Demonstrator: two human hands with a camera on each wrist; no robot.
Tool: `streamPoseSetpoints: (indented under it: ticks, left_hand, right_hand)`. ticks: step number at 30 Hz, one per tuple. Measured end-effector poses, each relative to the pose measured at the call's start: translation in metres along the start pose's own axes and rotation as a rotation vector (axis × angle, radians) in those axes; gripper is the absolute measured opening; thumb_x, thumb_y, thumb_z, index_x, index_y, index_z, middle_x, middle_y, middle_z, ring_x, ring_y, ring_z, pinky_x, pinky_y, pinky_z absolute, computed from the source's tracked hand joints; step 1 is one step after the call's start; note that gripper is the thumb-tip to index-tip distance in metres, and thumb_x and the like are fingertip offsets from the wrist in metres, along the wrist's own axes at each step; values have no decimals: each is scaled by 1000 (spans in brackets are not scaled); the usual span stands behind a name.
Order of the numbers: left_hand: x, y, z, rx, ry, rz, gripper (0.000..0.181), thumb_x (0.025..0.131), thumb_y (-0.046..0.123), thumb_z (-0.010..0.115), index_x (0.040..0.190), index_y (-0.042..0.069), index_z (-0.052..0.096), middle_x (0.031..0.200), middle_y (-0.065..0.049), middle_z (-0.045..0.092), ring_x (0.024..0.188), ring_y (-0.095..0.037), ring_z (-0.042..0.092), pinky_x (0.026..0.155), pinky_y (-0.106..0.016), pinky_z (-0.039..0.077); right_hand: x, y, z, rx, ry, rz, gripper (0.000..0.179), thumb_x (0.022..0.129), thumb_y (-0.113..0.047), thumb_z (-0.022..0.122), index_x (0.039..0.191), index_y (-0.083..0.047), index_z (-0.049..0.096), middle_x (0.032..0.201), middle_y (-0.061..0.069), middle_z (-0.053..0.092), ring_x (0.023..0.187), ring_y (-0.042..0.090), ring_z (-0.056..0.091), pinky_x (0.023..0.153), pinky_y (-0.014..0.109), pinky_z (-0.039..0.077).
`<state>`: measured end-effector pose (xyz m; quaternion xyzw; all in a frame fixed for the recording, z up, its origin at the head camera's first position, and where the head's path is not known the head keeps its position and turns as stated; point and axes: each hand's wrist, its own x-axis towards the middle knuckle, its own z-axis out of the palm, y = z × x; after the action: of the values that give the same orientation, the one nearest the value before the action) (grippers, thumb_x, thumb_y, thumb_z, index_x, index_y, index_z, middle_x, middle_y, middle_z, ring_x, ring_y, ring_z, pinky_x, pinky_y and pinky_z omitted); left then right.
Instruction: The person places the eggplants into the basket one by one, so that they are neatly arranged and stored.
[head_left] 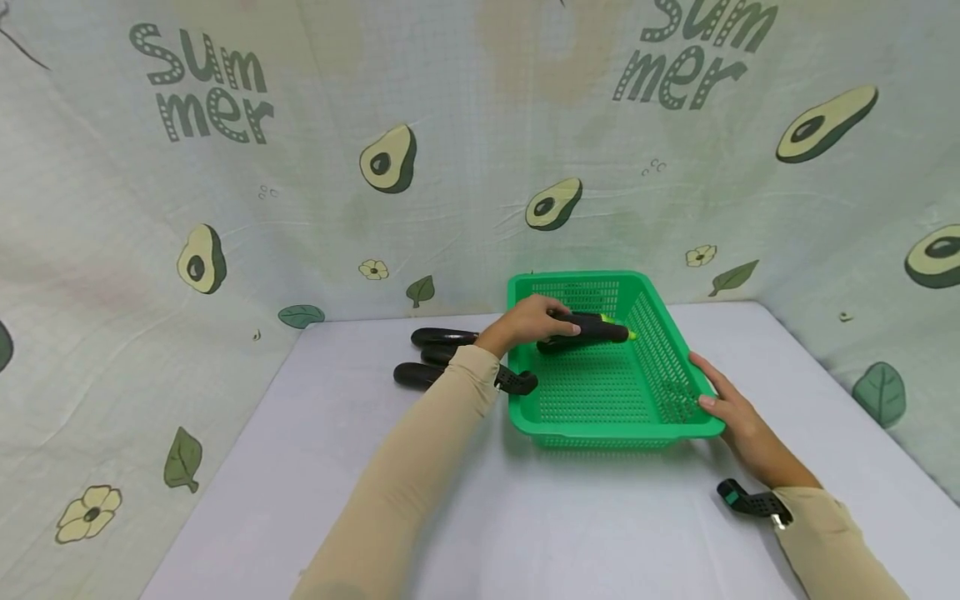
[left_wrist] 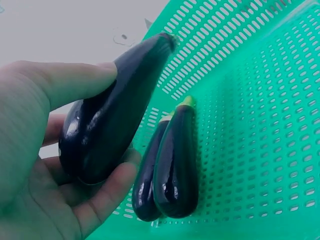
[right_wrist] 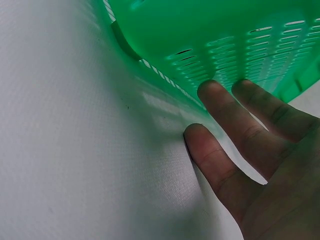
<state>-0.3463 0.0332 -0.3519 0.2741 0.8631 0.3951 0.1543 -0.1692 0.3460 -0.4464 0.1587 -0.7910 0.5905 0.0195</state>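
Note:
My left hand grips a dark purple eggplant between thumb and fingers, over the left part of a green plastic basket. In the left wrist view, two more eggplants lie side by side on the basket floor, the nearer eggplant partly covering the other eggplant. At the basket's right side, my right hand holds the rim, thumb over the edge. Its other fingers reach along the outside of the slotted wall in the right wrist view.
Left of the basket, several eggplants lie on the white-covered table, partly hidden behind my left forearm. A cloth backdrop printed with avocados hangs behind and beside the table.

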Motion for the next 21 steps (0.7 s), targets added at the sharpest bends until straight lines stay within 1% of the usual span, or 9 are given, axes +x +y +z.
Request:
streamPoseSetpoints:
  ticks: [4,6,9,13,16,21]
  left_hand:
    - [3,1,4,91,5,2,46,93,36,73,132,11,66,128,-9,62,87,-14,66,78,-31,56]
    - [4,2,6,106,-4,-4,46,94,36,72,133,11,65,129,-9,61,87,-15,67,77,-30,56]
    - [4,4,9,77,-23,-12,47,95,33,71,135,8,63,132,-12,58,91,-18,68,82,-34,57]
    - [4,6,11,22,-33,-31,48,96,30,70,136,5,61,133,-14,57,94,-22,69,86,-39,56]
    - [5,7,12,25,-24,-43,48,96,29,70,136,4,61,132,-14,58,94,-22,69,86,-39,56]
    - [6,7,14,50,-33,-59,49,97,28,70,137,2,60,132,-15,59,94,-24,70,88,-41,55]
  right_hand:
    - [0,1,-1,10,-5,-8,61,109,-15,33,163,-23,8,159,1,16,121,3,40,90,11,35]
    - [0,2,-1,14,-12,-9,61,109,-15,33,163,-23,8,160,1,14,123,2,38,91,10,34]
    - [-1,2,-1,18,-14,-7,61,109,-15,33,163,-23,7,160,2,14,124,3,37,91,10,34]
    - [-1,2,-1,3,-7,3,61,109,-17,34,163,-25,8,162,9,12,124,2,37,91,10,34]
    - [-1,1,-2,-16,-6,9,61,109,-18,34,163,-26,8,163,14,8,125,1,36,91,9,33]
    - [-1,1,-1,-9,-7,7,61,109,-18,34,163,-25,8,161,14,11,123,3,37,91,10,33]
